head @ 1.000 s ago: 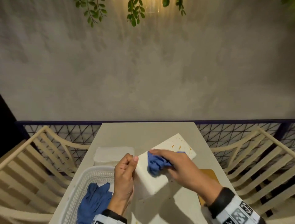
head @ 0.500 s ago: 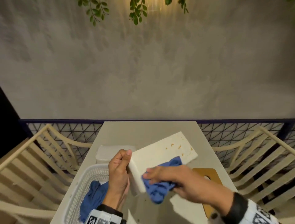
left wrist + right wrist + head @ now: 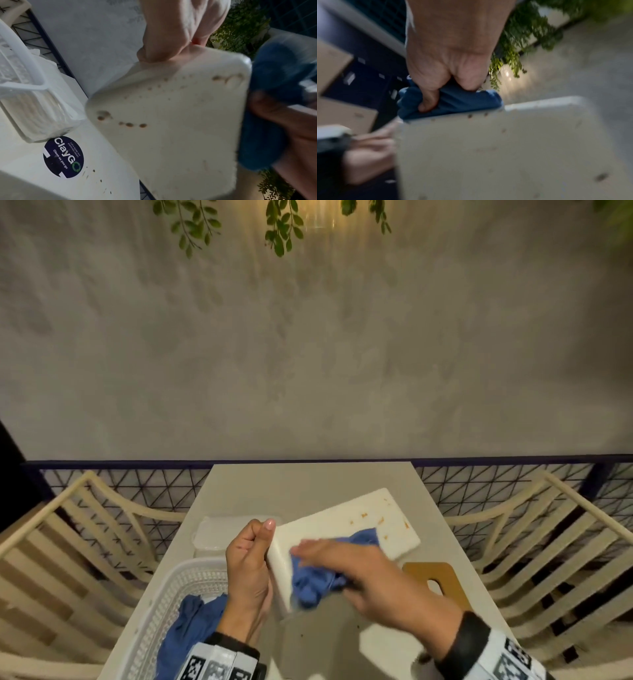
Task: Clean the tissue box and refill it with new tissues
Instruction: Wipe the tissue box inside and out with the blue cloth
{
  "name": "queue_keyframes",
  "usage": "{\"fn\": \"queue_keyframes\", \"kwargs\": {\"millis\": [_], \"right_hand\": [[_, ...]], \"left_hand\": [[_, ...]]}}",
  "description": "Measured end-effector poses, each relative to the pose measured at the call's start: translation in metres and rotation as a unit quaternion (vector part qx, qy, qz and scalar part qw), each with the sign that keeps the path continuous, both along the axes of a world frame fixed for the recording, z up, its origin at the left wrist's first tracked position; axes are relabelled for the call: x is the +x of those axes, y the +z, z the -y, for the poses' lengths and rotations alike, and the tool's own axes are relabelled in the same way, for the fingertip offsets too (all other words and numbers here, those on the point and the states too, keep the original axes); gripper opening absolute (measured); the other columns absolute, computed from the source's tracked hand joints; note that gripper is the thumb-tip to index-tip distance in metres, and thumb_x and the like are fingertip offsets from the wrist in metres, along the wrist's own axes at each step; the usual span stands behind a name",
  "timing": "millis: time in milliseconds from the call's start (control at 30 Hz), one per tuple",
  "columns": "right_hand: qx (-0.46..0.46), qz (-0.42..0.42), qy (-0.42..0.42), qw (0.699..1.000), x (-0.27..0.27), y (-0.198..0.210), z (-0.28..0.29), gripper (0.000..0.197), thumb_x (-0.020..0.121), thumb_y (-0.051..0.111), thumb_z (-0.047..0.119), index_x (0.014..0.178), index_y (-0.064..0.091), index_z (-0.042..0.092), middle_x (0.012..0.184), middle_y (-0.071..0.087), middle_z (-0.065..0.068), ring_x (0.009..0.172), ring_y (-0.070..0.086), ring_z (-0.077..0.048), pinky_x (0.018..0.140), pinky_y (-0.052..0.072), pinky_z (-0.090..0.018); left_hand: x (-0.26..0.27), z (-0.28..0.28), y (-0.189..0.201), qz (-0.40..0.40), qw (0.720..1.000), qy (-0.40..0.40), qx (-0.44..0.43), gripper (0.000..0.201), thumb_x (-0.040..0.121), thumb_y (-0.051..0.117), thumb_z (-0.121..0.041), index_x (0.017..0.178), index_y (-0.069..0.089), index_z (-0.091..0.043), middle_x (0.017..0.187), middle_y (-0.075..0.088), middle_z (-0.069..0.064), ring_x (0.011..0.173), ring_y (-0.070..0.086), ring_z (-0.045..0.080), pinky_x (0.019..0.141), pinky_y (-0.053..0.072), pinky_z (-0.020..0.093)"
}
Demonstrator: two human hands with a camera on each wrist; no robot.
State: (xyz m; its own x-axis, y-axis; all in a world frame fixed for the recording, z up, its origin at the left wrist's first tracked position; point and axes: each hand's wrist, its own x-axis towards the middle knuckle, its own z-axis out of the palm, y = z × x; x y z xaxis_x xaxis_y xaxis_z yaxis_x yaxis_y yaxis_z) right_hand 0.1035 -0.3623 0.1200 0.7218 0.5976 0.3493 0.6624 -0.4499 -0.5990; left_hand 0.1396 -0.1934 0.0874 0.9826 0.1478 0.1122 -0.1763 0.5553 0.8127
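Observation:
The white tissue box (image 3: 346, 525) is lifted and tilted over the table, with orange-brown stains at its far end. My left hand (image 3: 251, 556) grips its near left end, thumb up along the edge. My right hand (image 3: 346, 561) holds a crumpled blue cloth (image 3: 313, 585) and presses it on the box's near part. In the left wrist view the box's spotted face (image 3: 171, 121) fills the middle, with the cloth (image 3: 274, 94) at its right edge. The blurred right wrist view has my fingers curled into the cloth (image 3: 453, 104) on the box's rim (image 3: 505, 148).
A plastic-wrapped tissue pack (image 3: 222, 530) lies behind a white basket (image 3: 164, 604) that holds another blue cloth (image 3: 191, 625). A wooden lid with a slot (image 3: 435, 580) lies at the right. A round sticker (image 3: 63, 157) and brown specks mark the tabletop. Slatted chairs flank the table.
My right hand has dragged the cloth from the middle of the box down to its near end. The left hand keeps its grip and the box has tilted slightly.

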Motion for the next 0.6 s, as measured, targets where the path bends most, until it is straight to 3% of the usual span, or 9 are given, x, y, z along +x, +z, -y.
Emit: {"fn": "queue_keyframes", "kwargs": {"millis": [33, 100, 167, 233, 300, 367, 467, 533, 600], "right_hand": [[-0.003, -0.014, 0.046, 0.999, -0.007, -0.002, -0.006, 0.050, 0.081, 0.050, -0.008, 0.127, 0.056, 0.012, 0.136, 0.053, 0.001, 0.128, 0.038, 0.008, 0.107, 0.026, -0.009], [-0.005, -0.020, 0.060, 0.998, -0.009, -0.001, 0.011, 0.038, 0.087, 0.050, 0.005, 0.122, 0.057, 0.020, 0.135, 0.053, 0.005, 0.130, 0.040, 0.000, 0.110, 0.031, -0.020], [0.015, -0.001, -0.015, 1.000, -0.001, -0.001, 0.038, 0.040, 0.086, 0.050, 0.007, 0.119, 0.054, 0.028, 0.133, 0.052, 0.012, 0.129, 0.040, 0.004, 0.109, 0.035, -0.029], [0.030, 0.012, -0.035, 0.999, -0.003, -0.001, 0.033, 0.044, 0.084, 0.051, -0.001, 0.118, 0.055, 0.026, 0.133, 0.054, 0.011, 0.129, 0.040, 0.005, 0.108, 0.035, -0.032], [0.032, 0.037, 0.053, 0.997, -0.013, -0.004, 0.007, 0.039, 0.084, 0.054, -0.005, 0.117, 0.057, 0.017, 0.132, 0.056, 0.002, 0.129, 0.044, -0.005, 0.109, 0.035, -0.032], [0.021, 0.037, 0.092, 0.995, -0.016, -0.008, 0.009, 0.041, 0.083, 0.054, -0.007, 0.117, 0.057, 0.017, 0.133, 0.053, 0.008, 0.129, 0.044, -0.008, 0.109, 0.035, -0.032], [0.032, 0.026, -0.037, 0.998, 0.001, -0.005, 0.043, 0.049, 0.082, 0.052, -0.004, 0.120, 0.057, 0.026, 0.132, 0.049, 0.028, 0.129, 0.041, 0.004, 0.108, 0.036, -0.031], [0.042, 0.031, -0.038, 0.998, 0.002, -0.002, 0.028, 0.045, 0.082, 0.056, -0.002, 0.120, 0.057, 0.022, 0.132, 0.054, 0.015, 0.128, 0.042, 0.005, 0.107, 0.036, -0.030], [0.033, 0.037, 0.047, 0.998, -0.006, 0.000, -0.003, 0.045, 0.081, 0.058, -0.007, 0.119, 0.056, 0.018, 0.131, 0.057, 0.001, 0.128, 0.043, -0.001, 0.108, 0.036, -0.027]], "left_hand": [[0.000, -0.001, 0.000, 0.002, 1.000, -0.002, -0.001, 0.031, 0.075, 0.058, -0.018, 0.046, 0.046, -0.021, 0.049, 0.044, -0.003, 0.050, 0.042, 0.011, 0.050, 0.041, 0.024], [0.000, -0.004, 0.000, 0.005, 1.000, -0.001, 0.006, 0.033, 0.076, 0.057, -0.018, 0.045, 0.046, -0.022, 0.049, 0.044, -0.004, 0.050, 0.041, 0.010, 0.049, 0.041, 0.022], [-0.001, -0.006, 0.000, 0.006, 1.000, 0.014, 0.008, 0.034, 0.078, 0.057, -0.016, 0.045, 0.047, -0.021, 0.053, 0.044, -0.003, 0.058, 0.040, 0.012, 0.058, 0.037, 0.027], [0.002, -0.006, 0.001, 0.007, 1.000, 0.025, 0.006, 0.035, 0.077, 0.057, -0.016, 0.044, 0.047, -0.021, 0.052, 0.045, -0.005, 0.059, 0.039, 0.012, 0.060, 0.035, 0.029], [0.003, -0.005, 0.003, 0.007, 1.000, 0.019, 0.003, 0.035, 0.077, 0.057, -0.018, 0.044, 0.046, -0.022, 0.049, 0.046, -0.008, 0.053, 0.041, 0.009, 0.054, 0.039, 0.026], [0.001, -0.006, 0.005, 0.013, 1.000, 0.008, 0.001, 0.037, 0.079, 0.056, -0.017, 0.044, 0.045, -0.022, 0.048, 0.045, -0.008, 0.051, 0.040, 0.007, 0.052, 0.037, 0.024], [-0.003, -0.008, 0.008, 0.025, 0.999, 0.020, 0.042, 0.035, 0.075, 0.062, -0.018, 0.043, 0.046, -0.022, 0.048, 0.043, -0.010, 0.051, 0.037, 0.006, 0.051, 0.033, 0.020], [-0.003, -0.004, 0.010, 0.033, 0.998, 0.022, 0.051, 0.040, 0.077, 0.065, -0.014, 0.043, 0.046, -0.022, 0.046, 0.042, -0.009, 0.048, 0.037, 0.005, 0.048, 0.035, 0.018], [-0.005, 0.001, 0.007, 0.025, 0.999, 0.012, 0.039, 0.045, 0.084, 0.058, -0.012, 0.043, 0.043, -0.024, 0.046, 0.038, -0.008, 0.047, 0.035, 0.006, 0.047, 0.034, 0.021]]}}
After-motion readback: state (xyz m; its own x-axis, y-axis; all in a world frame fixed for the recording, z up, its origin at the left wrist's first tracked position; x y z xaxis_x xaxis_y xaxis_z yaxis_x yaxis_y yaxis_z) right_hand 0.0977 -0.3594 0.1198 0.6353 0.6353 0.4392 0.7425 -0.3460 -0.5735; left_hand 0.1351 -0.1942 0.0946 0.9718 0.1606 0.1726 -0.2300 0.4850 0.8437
